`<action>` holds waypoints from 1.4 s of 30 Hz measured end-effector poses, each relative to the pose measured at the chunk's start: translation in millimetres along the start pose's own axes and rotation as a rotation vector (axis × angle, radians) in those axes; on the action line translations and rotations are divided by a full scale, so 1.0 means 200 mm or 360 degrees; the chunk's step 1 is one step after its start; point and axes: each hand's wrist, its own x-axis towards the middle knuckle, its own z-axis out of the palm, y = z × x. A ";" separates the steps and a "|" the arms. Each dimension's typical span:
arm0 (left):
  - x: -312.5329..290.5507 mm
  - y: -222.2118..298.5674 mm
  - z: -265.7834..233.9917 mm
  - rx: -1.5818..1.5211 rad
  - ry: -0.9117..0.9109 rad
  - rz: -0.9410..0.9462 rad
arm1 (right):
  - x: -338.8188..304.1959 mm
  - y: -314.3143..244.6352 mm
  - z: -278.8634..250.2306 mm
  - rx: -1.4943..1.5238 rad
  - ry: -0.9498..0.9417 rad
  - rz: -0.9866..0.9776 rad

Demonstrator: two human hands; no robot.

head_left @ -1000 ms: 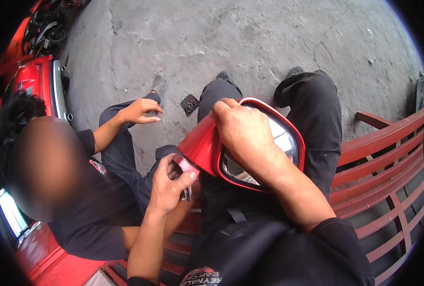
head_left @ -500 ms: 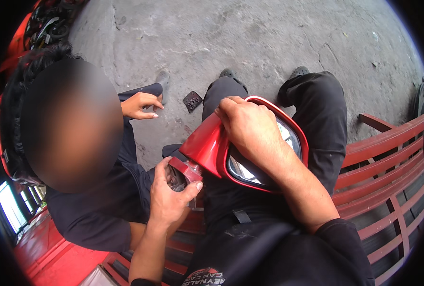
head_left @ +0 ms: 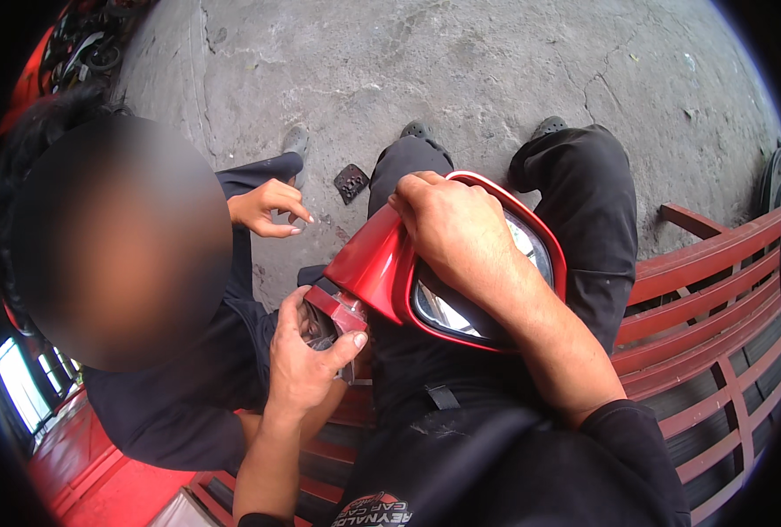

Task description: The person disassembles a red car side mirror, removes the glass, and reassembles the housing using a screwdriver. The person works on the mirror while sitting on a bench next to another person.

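Note:
A red car side mirror (head_left: 376, 265) rests across my lap, its glass (head_left: 531, 249) facing up and toward me. My right hand (head_left: 461, 224) lies over the top of the housing, fingers curled around its far edge. At the left end, my left hand (head_left: 301, 356) grips the mirror's mounting base (head_left: 336, 307), thumb on the near side and fingers on the other. The base is red with a clear or greyish part near the joint. My right hand and forearm cover part of the glass.
A person in dark clothes (head_left: 171, 400) sits close on my left, one hand (head_left: 272, 208) near the mirror. A red slatted bench (head_left: 707, 285) runs along my right. On the concrete floor (head_left: 390, 70) lies a small black pad (head_left: 351, 183). Red panels (head_left: 118, 457) stand at lower left.
The mirror and both my hands have shifted very slightly left in the view. The other person's head has moved left, and their fingers are more curled.

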 end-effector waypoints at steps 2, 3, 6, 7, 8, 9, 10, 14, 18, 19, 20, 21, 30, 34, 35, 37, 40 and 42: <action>0.00 0.00 0.00 0.0006 -0.0003 -0.0011 | 0.00 0.00 0.00 0.0009 -0.0019 0.0000; 0.00 0.01 -0.01 0.0012 -0.0006 -0.0015 | 0.01 0.00 0.00 0.0010 -0.0028 0.0000; 0.01 0.03 -0.01 0.0008 -0.0011 -0.0041 | 0.01 0.00 -0.01 0.0002 -0.0048 0.0001; 0.01 0.03 0.00 -0.0006 -0.0010 -0.0058 | 0.01 0.00 -0.01 -0.0009 -0.0050 0.0001; 0.02 0.04 0.00 -0.0025 -0.0008 -0.0072 | 0.01 0.00 -0.01 -0.0025 -0.0052 -0.0001; 0.05 0.05 0.02 -0.0104 -0.0052 -0.0123 | 0.00 0.00 -0.01 -0.0037 -0.0055 -0.0014; 0.09 0.06 0.03 -0.0184 -0.0095 -0.0173 | 0.00 0.01 -0.01 -0.0050 -0.0058 -0.0028; 0.17 0.09 0.03 -0.0280 -0.0145 -0.0150 | 0.01 0.04 -0.02 0.0010 0.0015 -0.0030; 0.22 0.10 0.04 -0.0090 -0.0159 -0.0108 | 0.02 0.06 -0.03 -0.0022 0.0001 -0.0007; 0.23 0.10 0.04 0.0044 -0.0132 -0.0059 | 0.02 0.07 -0.03 -0.0025 0.0006 0.0017; 0.24 0.10 0.03 0.0178 -0.0104 -0.0011 | 0.02 0.08 -0.04 -0.0027 0.0011 0.0040; 0.26 0.10 0.04 0.0311 -0.0085 0.0041 | 0.02 0.09 -0.04 -0.0030 0.0027 0.0019; 0.25 0.09 0.16 0.1560 0.0327 0.1103 | -0.01 0.08 -0.07 -0.0108 0.0068 -0.0002; 0.25 0.10 0.16 0.1482 0.0319 0.1102 | -0.01 0.08 -0.06 -0.0084 0.0121 0.0033; 0.25 0.11 0.16 0.1463 0.0289 0.1062 | -0.01 0.10 -0.04 -0.0063 0.0163 0.0035; 0.26 0.13 0.15 0.1401 0.0230 0.0977 | -0.02 0.11 -0.04 -0.0039 0.0198 0.0041; 0.27 0.16 0.11 0.0774 -0.0018 0.0275 | -0.04 0.08 -0.03 -0.0029 0.0170 0.0065; 0.29 0.14 0.08 0.0486 -0.0147 0.0036 | -0.06 0.07 -0.02 -0.0027 0.0131 0.0096</action>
